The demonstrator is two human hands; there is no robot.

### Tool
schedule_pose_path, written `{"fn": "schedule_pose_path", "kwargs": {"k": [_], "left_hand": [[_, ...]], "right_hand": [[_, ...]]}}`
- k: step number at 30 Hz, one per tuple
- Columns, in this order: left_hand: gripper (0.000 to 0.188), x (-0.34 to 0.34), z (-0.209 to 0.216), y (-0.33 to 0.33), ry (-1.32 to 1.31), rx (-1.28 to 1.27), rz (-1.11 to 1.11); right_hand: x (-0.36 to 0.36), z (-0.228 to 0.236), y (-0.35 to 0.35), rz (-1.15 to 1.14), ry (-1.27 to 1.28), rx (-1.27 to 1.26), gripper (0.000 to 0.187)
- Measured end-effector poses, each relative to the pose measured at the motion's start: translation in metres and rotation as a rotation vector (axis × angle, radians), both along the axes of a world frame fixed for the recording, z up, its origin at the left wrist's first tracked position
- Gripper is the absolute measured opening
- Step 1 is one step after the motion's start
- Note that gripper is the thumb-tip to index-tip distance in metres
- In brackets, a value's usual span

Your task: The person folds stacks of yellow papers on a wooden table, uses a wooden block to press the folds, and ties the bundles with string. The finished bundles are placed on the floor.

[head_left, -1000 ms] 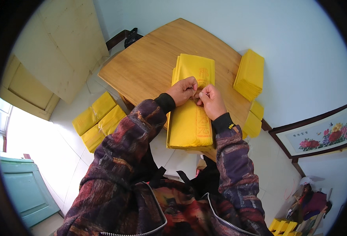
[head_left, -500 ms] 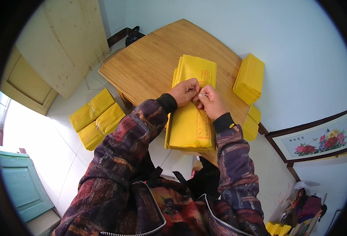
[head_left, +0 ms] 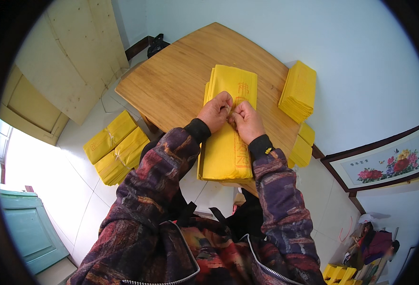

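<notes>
We sit at a big wooden table (head_left: 171,80). In front of us lies a long stack of yellow paper sheets (head_left: 228,147), hanging a bit over the table edge at 6 o'clock. Our left hand (head_left: 214,111) and right hand (head_left: 246,121) meet on its middle, fingertips pinching something small we can't make out. It looks like we are tying the stack, and the tying isn't finished. A smaller yellow stack (head_left: 299,90) waits at 2 o'clock. Tied yellow bundles (head_left: 117,147) lie on the floor at 9 o'clock.

Hands (head_left: 231,116) on paper stack (head_left: 228,142) atop table (head_left: 171,80).
</notes>
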State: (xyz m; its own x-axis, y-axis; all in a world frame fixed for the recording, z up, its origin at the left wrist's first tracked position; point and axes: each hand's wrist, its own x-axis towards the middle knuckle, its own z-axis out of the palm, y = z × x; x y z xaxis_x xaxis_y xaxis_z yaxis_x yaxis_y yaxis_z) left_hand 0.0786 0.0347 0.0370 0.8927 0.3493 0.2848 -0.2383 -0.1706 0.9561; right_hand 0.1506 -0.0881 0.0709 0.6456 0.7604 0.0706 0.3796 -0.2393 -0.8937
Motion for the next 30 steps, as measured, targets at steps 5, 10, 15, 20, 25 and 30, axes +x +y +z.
{"fn": "schedule_pose_path", "kwargs": {"k": [5, 10, 15, 20, 25, 30], "left_hand": [[0.018, -0.007, 0.009, 0.003, 0.022, 0.052, -0.007], [0.020, -0.012, 0.014, 0.004, 0.079, 0.145, 0.035], [0.016, -0.014, 0.020, 0.002, 0.085, 0.211, 0.046], [0.014, -0.016, 0.028, 0.004, 0.118, 0.266, 0.026], [0.010, -0.013, 0.033, -0.001, 0.117, 0.306, 0.075], [0.007, -0.012, 0.036, -0.009, 0.065, 0.457, 0.175]], "right_hand": [[0.003, 0.005, 0.002, -0.065, 0.188, 0.014, 0.013], [0.007, 0.007, 0.002, -0.014, 0.249, -0.023, 0.008], [0.005, 0.015, -0.001, -0.004, 0.269, -0.110, 0.004], [0.008, 0.020, -0.002, 0.041, 0.333, -0.157, 0.005], [0.012, 0.020, -0.003, 0.090, 0.350, -0.188, 0.006], [0.013, 0.016, 0.000, 0.082, 0.309, -0.204, 0.009]]}}
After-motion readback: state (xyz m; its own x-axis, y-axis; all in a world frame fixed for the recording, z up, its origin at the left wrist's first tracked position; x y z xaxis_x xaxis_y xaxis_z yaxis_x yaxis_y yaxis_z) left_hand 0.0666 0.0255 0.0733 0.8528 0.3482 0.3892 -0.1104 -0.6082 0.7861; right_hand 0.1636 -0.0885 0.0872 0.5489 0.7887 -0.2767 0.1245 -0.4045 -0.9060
